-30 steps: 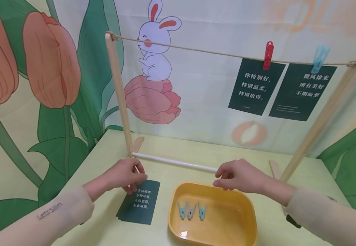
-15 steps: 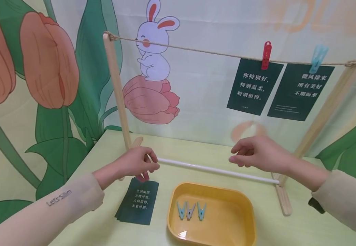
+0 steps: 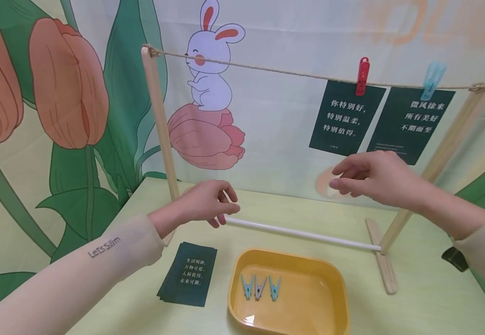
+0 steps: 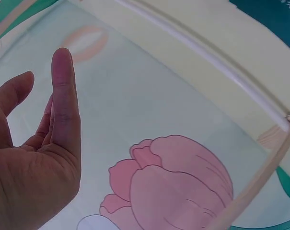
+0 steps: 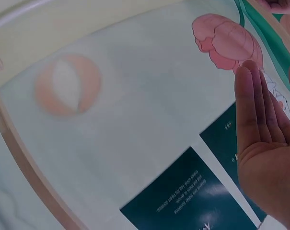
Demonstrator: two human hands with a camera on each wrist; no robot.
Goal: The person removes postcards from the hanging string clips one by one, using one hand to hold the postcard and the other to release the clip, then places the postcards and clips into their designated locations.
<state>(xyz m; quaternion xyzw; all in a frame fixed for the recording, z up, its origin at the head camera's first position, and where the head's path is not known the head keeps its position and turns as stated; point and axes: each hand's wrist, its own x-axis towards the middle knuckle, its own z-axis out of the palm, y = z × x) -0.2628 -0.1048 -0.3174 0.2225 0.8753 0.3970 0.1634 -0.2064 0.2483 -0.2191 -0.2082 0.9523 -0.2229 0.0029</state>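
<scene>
My left hand (image 3: 206,202) hovers above the white rod (image 3: 301,234) of a wooden frame, fingers loosely bent and holding nothing. In the right wrist view my right hand (image 5: 264,143) is empty, its fingers nearly straight. It is raised in front of the lower edge of two dark green cards that hang from a twine line (image 3: 275,70). A red clothespin (image 3: 362,77) clips the left hanging card (image 3: 344,116); a light blue clothespin (image 3: 433,80) clips the right hanging card (image 3: 414,121). A stack of dark green cards (image 3: 189,274) lies on the table.
A yellow tray (image 3: 338,298) stands at the front, with three small clothespins (image 3: 259,287) inside at its left. Wooden posts hold up the line, the left post (image 3: 158,116) and the right post (image 3: 455,135). Behind is a printed cloth backdrop (image 3: 284,125) with a rabbit and tulips.
Both hands have risen, the left from over the card stack up and rightward, the right from the tray's far rim up toward the hanging cards. Cards, tray and clothespins stay put.
</scene>
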